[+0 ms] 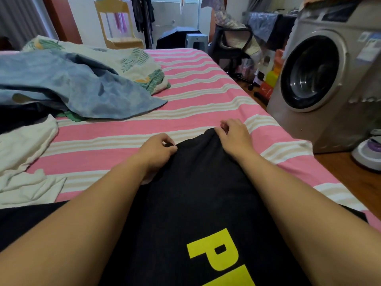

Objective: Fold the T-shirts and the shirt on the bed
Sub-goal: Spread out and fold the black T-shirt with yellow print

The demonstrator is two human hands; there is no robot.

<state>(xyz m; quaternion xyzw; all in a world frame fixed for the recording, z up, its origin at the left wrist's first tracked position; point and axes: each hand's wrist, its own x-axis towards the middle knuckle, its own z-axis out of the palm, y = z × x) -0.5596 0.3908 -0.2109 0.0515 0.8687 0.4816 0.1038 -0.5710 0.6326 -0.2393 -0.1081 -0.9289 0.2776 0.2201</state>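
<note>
Black T-shirt point(191, 182) spread on near part of bed, yellow block print at the near end. Knit looks soft, light, limp; likely drapes and wrinkles, so best held at edges or corners. Left hand point(157, 151) pinches far edge between thumb and fingertips; right hand point(234, 134) grips the same edge further right, fingers curled. Left: crumpled cream garment point(24, 153). Striped pink sheet point(115, 129), flat weave. Far: blue quilt point(68, 85), steel washing machine point(321, 73).

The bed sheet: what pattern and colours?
Pink with white and beige stripes, seen in the head view.
</note>
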